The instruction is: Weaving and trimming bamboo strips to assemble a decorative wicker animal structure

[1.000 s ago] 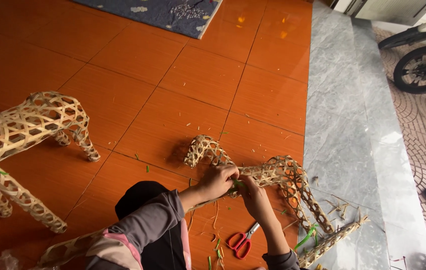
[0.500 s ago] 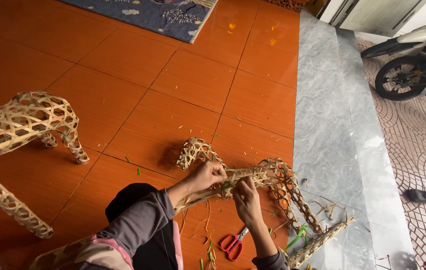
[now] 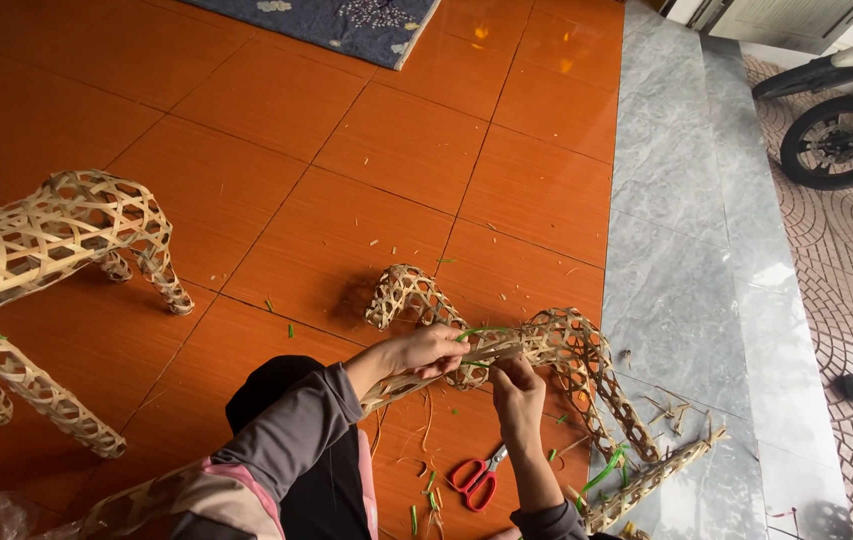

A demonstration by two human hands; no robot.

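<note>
Both hands pinched on the woven bamboo frame [image 3: 546,350] w/ a green strip [image 3: 481,331]: left hand [image 3: 426,350] grips from above, right hand [image 3: 516,385] from below. Frame's long axis runs left-right across the floor [image 3: 396,150], stretching rightward, so closer to the right hand. Scissors [image 3: 473,476] just below.

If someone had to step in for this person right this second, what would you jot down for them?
Left hand: closed around the neck of the small woven bamboo frame lying on the orange tiled floor.
Right hand: pinching a thin green strip at the same joint.
Red-handled scissors lie on the tiles just below the hands, among strip offcuts.
A larger woven animal frame stands to the left, untouched.
Done: the small frame's open lattice body and legs look woven.
Left: the green strip at the neck looks loose, so the binding there seems unfinished; more green ties show near the lower leg.
</note>
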